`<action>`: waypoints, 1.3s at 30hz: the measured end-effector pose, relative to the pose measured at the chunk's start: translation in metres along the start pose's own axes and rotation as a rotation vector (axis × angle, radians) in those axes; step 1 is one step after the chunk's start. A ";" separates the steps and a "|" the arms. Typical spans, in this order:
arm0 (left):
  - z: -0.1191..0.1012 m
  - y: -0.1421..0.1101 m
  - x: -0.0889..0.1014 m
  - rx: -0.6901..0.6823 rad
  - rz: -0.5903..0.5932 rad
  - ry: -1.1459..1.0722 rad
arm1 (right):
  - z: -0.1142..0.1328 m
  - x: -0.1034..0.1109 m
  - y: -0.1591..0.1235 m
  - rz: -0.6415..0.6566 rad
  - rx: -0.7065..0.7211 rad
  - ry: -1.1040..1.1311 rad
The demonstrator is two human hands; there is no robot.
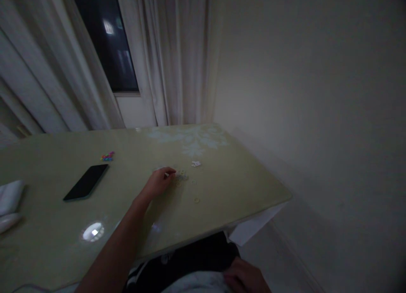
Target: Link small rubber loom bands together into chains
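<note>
My left hand (pixel 161 179) reaches over the table, thumb and fingers curled together at the left edge of a small pile of pale, clear-looking rings (pixel 182 175). Whatever sits between the fingertips is too small to make out. A single ring (pixel 196 200) lies apart, nearer the front edge, and another small ring (pixel 194 182) is just right of the pile. Behind them is a little cluster of white pieces (pixel 196 163). My right hand (pixel 245 277) is low by my lap, below the table edge, against the light cloth of my clothing; its fingers are mostly hidden and dim.
A black phone (pixel 87 183) lies flat on the pale glossy table (pixel 241 191). Beyond it sits a heap of small coloured pieces (pixel 108 156). White objects (pixel 11 197) stand at the far left. Curtains (pixel 180 60) hang behind, and a wall (pixel 311 94) borders the right side.
</note>
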State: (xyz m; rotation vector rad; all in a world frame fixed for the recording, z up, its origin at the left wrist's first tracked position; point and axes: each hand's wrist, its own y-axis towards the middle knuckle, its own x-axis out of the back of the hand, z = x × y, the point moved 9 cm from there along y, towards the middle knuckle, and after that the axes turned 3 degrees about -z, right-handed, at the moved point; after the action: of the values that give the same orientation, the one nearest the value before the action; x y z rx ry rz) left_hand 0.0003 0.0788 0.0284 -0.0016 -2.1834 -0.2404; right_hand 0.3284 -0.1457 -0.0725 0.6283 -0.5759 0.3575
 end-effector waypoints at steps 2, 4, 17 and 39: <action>-0.002 0.001 0.000 -0.014 0.003 0.034 | 0.022 0.026 0.037 -0.120 0.113 -0.011; -0.007 0.003 -0.003 -0.039 0.024 0.062 | 0.041 0.038 0.086 -0.113 0.202 -0.054; -0.003 0.010 0.010 -0.066 0.039 0.094 | 0.005 0.000 0.280 0.448 0.068 -0.139; 0.025 -0.031 0.013 -0.160 -0.046 0.059 | -0.025 -0.034 0.316 0.359 -0.087 -0.003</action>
State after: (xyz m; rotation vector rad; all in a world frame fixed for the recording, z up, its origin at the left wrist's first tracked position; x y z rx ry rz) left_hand -0.0302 0.0513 0.0194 -0.0336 -2.1020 -0.4358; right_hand 0.1607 0.1047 0.0310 0.4404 -0.7046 0.6646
